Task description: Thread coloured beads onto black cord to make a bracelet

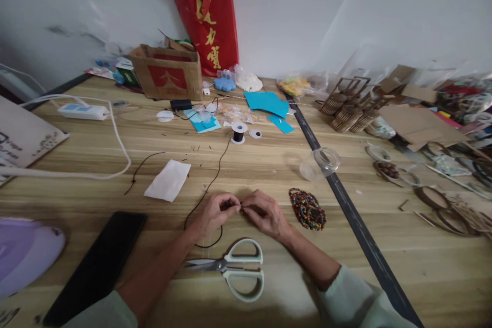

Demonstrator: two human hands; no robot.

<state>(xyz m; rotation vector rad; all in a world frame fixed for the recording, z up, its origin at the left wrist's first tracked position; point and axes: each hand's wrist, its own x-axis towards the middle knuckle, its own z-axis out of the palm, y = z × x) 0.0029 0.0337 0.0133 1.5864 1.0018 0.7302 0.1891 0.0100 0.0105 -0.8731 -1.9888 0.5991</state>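
Note:
My left hand [218,213] and my right hand [266,213] meet at the middle of the table, thumbs and fingers pinched on the black cord [209,183]. The cord runs from a white spool [239,133] wound with black, passes left of my left hand and loops beneath it. A small dark knot or bead at my fingertips is too tiny to make out. Scissors [244,270] with pale green handles lie slightly open just below my hands. Right of my right hand rests a coiled string of multicoloured beads [307,209].
A black phone [98,266], white paper [168,180] and a short black cord [134,177] lie on the left. Clear round containers [321,164] stand right of centre. Behind are a cardboard box [169,74], blue sheets [267,103] and small woven baskets [346,107].

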